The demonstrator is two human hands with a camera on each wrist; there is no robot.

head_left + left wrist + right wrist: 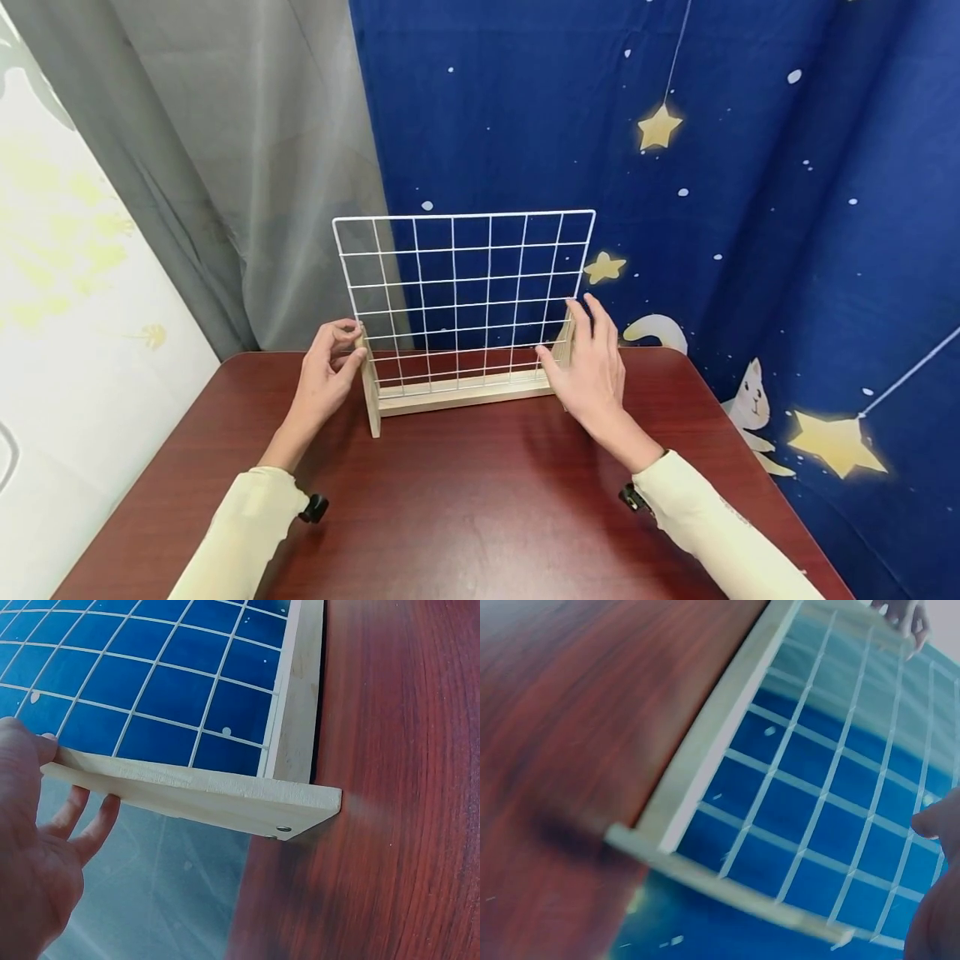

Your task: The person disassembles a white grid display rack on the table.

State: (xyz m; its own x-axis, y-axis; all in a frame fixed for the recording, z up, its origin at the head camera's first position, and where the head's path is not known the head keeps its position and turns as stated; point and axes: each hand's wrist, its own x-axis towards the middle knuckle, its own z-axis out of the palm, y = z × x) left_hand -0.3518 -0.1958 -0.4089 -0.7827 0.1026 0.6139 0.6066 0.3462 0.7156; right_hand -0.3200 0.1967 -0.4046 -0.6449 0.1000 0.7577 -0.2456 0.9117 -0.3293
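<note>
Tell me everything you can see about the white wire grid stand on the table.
The wire grid stand is a white metal mesh of square cells set upright in a pale wooden base bar with two wooden end feet. It stands near the back of the dark red table. The left hand pinches its left foot; the right hand rests against the right one.

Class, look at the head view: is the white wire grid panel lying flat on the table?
No. The white wire grid panel stands upright in its wooden base on the table, a hand at each end.

Right wooden foot point(564, 340) behind right hand point(592, 375)
</note>
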